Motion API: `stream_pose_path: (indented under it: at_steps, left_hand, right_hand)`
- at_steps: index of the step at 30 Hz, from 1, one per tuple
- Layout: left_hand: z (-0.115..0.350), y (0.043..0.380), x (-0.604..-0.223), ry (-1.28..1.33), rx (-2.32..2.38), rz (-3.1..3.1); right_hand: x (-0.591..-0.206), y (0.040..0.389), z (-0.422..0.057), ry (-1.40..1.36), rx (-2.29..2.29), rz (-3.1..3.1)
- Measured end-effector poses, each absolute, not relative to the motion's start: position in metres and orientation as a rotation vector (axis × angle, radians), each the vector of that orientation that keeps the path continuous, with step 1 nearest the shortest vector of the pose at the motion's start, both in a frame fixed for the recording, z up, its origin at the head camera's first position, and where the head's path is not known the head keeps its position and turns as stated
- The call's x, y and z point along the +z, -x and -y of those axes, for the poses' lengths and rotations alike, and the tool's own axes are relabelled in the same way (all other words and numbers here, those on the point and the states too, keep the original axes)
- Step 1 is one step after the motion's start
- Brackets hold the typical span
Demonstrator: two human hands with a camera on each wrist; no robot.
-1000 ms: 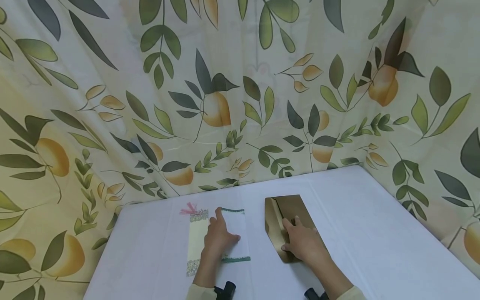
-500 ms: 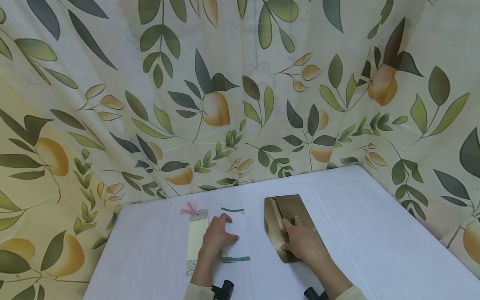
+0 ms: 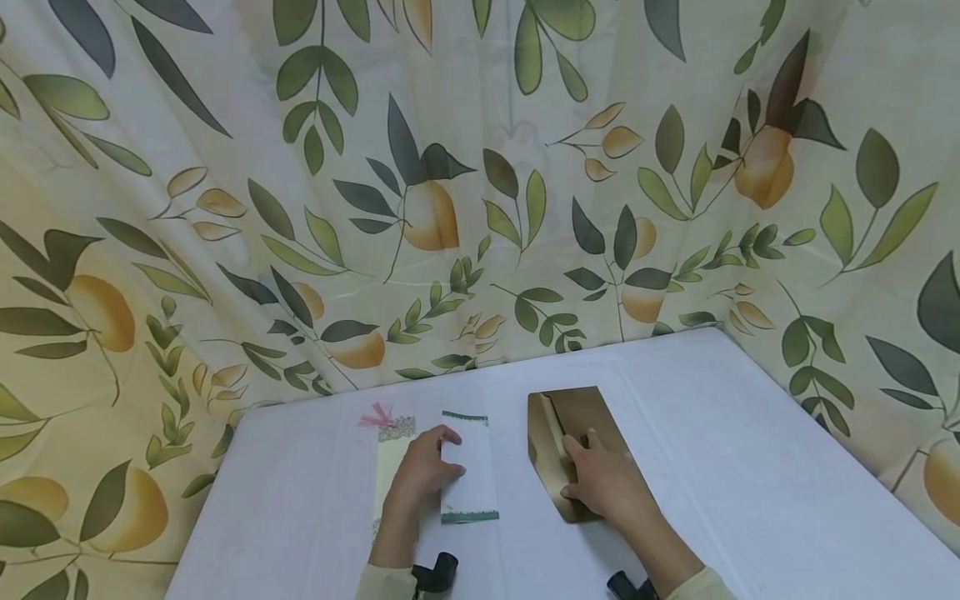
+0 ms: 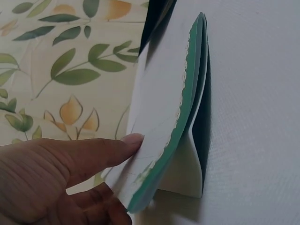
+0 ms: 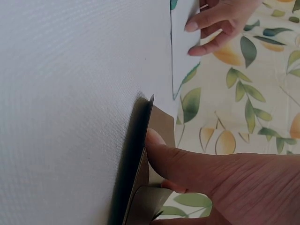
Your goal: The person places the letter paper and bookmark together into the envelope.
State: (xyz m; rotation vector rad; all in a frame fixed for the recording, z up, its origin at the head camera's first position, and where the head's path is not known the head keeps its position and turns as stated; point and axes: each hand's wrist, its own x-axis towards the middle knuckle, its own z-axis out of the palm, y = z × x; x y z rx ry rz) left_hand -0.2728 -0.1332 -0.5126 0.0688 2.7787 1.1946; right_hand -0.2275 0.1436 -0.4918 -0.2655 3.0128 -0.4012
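Observation:
A white folded card [image 3: 471, 467] with green scalloped ends lies mid-table. The left wrist view shows this card [image 4: 159, 122] with its leaves slightly apart. My left hand [image 3: 423, 467] is at its left edge, thumb and index finger curved with a gap between them; the thumb tip [image 4: 133, 139] overlaps the white face, and whether it touches cannot be told. My right hand [image 3: 603, 477] holds a gold-brown envelope [image 3: 600, 408] by its raised left flap, thumb at the near side, index finger along the fold. The right thumb [image 5: 157, 147] lies on the envelope [image 5: 161, 124]; its other fingers are partly hidden.
Left of the card lies a cream strip [image 3: 388, 462] with patterned ends and a pink ribbon [image 3: 377, 415]; my left hand and forearm partly cover it. A white cloth covers the table [image 3: 720, 433]. A leaf-and-fruit curtain [image 3: 480, 208] hangs behind and beside it.
My left hand has drawn back from the card's top left corner, toward the left and down, over the cream strip. The card and the right hand on the envelope stay put.

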Motion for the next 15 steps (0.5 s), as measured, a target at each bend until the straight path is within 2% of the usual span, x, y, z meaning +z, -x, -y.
stream_pose_path:
  at_steps: [15]
  left_hand:
    - [0.1356,0.2725,-0.5095,-0.125,1.163,-2.782]
  right_hand:
    - [-0.4902,0.2298,-0.1421,0.227,-0.403,-2.975]
